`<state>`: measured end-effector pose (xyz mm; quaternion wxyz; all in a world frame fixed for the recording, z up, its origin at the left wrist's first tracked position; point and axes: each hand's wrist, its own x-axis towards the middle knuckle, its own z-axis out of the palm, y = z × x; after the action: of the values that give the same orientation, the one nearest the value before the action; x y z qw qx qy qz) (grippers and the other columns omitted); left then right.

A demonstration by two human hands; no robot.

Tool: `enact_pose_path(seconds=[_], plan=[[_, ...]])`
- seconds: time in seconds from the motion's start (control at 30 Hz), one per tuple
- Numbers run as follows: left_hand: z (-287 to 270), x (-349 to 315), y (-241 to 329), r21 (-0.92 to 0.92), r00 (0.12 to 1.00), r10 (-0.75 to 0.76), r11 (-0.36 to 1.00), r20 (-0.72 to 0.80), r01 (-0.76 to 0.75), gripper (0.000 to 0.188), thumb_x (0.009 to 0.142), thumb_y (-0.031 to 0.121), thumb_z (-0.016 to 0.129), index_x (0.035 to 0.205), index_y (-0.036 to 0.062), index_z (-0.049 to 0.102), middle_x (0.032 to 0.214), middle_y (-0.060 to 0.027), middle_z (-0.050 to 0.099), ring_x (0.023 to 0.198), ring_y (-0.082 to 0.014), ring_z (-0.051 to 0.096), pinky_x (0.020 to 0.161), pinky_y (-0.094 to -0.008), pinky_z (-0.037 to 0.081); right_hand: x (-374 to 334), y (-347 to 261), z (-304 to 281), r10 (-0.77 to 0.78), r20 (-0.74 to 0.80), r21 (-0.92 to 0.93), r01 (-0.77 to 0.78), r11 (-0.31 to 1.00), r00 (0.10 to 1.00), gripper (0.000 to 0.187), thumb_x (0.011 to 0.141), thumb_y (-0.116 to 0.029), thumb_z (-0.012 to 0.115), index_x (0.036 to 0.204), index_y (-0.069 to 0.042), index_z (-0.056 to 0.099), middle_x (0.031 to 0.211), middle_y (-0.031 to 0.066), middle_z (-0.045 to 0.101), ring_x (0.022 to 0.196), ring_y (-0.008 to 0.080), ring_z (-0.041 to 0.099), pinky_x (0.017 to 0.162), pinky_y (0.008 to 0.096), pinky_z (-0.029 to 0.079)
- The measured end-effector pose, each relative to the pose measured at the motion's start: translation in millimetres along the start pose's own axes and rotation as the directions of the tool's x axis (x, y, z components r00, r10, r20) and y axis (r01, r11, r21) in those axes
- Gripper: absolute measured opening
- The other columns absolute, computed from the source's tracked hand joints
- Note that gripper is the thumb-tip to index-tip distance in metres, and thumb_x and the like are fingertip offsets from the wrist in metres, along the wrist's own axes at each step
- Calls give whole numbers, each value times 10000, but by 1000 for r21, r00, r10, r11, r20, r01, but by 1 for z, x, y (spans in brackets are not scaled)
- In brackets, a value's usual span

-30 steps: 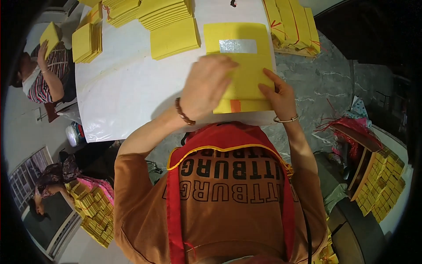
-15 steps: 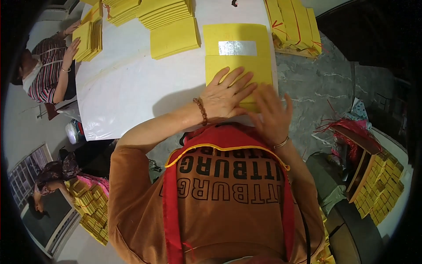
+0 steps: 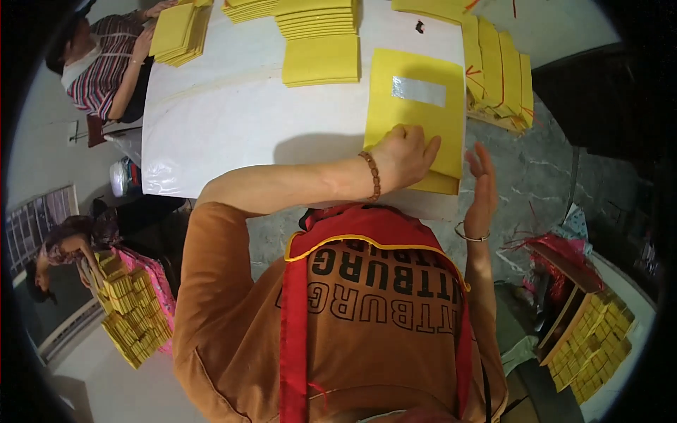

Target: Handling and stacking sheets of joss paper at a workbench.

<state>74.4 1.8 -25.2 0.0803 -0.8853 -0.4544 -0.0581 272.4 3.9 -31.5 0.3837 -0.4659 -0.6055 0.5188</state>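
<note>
A yellow paper stack [image 3: 395, 70] with a silver rectangle [image 3: 418, 92] lies at the right side of the white-covered table [image 3: 211, 148]. My left hand [image 3: 403, 156] rests on the stack's lower half, its fingers curled under and hidden beneath the palm. Whether it pinches a sheet cannot be made out. Just off the table's right edge, my right hand [image 3: 482, 189] is raised with the fingers stretched out, apart from the paper and holding nothing. The near edge of the stack shows a darker, folded-looking strip.
Yellow paper stacks [image 3: 321, 60] stand at the far side. A person [image 3: 116, 63] in stripes touches a pile [image 3: 176, 35] at far left. Tied yellow bundles [image 3: 497, 70] sit beyond the right edge. Another person [image 3: 70, 240] bends over yellow bundles [image 3: 134, 303] at lower left.
My left hand has gone from flat, spread fingers to curled ones. My right hand has moved off the paper to the right. The whole view has shifted slightly.
</note>
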Motion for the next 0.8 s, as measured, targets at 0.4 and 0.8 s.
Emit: enact_pose_path(seconds=[0.4,0.8], plan=[[26,-51,-175,-185,882,-346,936,-321,300,501,733,-20,513,1230,43,495,1079,-158,604,941,-303,585,787,-372,484,-2,14,3,-47,9,-205,48,978,999,339,935,-165,399,1171,32,541,1194,150,553,1124,241,509,960,325,362],[109,-70,-191,-51,924,-376,926,-67,373,542,741,53,554,1271,82,448,1241,-133,502,1131,-288,475,910,-388,409,1,16,4,-80,-5,-242,77,967,997,281,920,-127,449,1127,19,569,1172,149,556,1086,244,522,938,321,378]])
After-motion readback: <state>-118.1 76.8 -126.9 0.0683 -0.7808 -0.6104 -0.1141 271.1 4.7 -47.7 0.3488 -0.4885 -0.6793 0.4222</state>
